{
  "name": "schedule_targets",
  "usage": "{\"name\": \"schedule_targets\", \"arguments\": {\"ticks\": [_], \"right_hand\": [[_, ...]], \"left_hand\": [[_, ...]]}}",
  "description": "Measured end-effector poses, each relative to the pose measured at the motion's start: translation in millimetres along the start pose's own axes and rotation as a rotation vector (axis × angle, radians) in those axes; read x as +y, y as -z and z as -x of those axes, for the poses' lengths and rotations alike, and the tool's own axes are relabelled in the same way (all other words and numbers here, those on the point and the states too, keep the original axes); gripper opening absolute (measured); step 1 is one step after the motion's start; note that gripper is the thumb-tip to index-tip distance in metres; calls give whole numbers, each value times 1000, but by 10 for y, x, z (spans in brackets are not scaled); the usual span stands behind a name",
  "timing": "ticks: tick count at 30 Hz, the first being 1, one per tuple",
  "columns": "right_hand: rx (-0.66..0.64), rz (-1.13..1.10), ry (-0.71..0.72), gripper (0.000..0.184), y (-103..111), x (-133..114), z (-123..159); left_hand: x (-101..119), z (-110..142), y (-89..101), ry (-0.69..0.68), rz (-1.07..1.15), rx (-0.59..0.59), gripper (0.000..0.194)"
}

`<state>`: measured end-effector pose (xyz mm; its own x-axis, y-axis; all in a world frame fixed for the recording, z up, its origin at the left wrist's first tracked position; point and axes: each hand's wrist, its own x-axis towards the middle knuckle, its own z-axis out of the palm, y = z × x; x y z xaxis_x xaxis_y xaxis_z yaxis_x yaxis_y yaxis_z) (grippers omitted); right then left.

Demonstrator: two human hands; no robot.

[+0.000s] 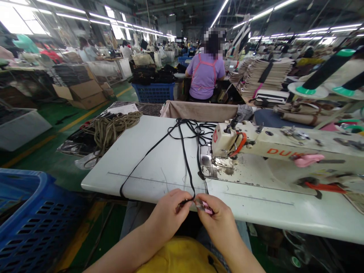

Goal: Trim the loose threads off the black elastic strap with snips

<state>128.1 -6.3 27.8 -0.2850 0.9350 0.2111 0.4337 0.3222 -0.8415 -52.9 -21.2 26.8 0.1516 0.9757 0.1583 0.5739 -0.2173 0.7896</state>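
My left hand pinches the end of a black strap at the near edge of the white sewing table. My right hand is closed on small pink snips, whose tip meets the strap end between my two hands. The strap runs up across the table in long loops to a tangle beside the sewing machine. The machine's needle area sits just beyond my hands.
A blue plastic crate stands at my lower left. A pile of olive cord lies on a side surface to the left. A person in a purple shirt sits ahead, back turned. Stacked tan pieces and thread cones are at the right.
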Motion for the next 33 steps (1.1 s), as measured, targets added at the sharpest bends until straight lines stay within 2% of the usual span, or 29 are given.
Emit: {"name": "schedule_targets", "arguments": {"ticks": [3, 7, 9, 11, 13, 14, 16, 18, 19, 21, 23, 26, 30, 33], "right_hand": [[-37, -21, -11, 20, -19, -58, 16], [-90, -105, -6, 14, -63, -105, 45], [-121, -174, -28, 14, -91, -93, 52], [-138, -231, -57, 17, -117, -55, 49], [-112, -250, -84, 18, -130, 2, 41], [-87, -244, -92, 17, -129, 32, 37], [-62, -225, -92, 12, -114, 80, 32], [-115, -213, -64, 10, -88, 104, 33], [-147, -200, -38, 11, -75, 106, 35], [-176, -150, 28, 16, -60, 97, 41], [-156, -87, 78, 17, -59, 87, 49], [-114, -28, 87, 17, -77, 104, 65], [-66, -39, 34, 17, -111, 156, 73], [-82, -165, -54, 12, -151, 161, 54]], "left_hand": [[13, 22, 3, -74, -149, -25, 15], [37, 65, -11, -108, -313, -23, 16], [44, 73, -19, -83, -321, -5, 16], [46, 56, -17, -19, -240, -1, 16], [45, 20, -3, 94, -41, -48, 13], [44, 0, 6, 167, 111, -108, 11], [45, -28, 17, 329, 511, -265, 10], [48, -32, 10, 469, 942, -367, 16], [48, -26, -1, 517, 1109, -369, 19], [42, -13, -32, 570, 1273, -298, 22], [25, -6, -68, 577, 1247, -227, 24], [-17, -11, -114, 554, 1099, -199, 24], [-69, -25, -150, 502, 935, -202, 31], [-91, -36, -164, 476, 872, -180, 39]]}}
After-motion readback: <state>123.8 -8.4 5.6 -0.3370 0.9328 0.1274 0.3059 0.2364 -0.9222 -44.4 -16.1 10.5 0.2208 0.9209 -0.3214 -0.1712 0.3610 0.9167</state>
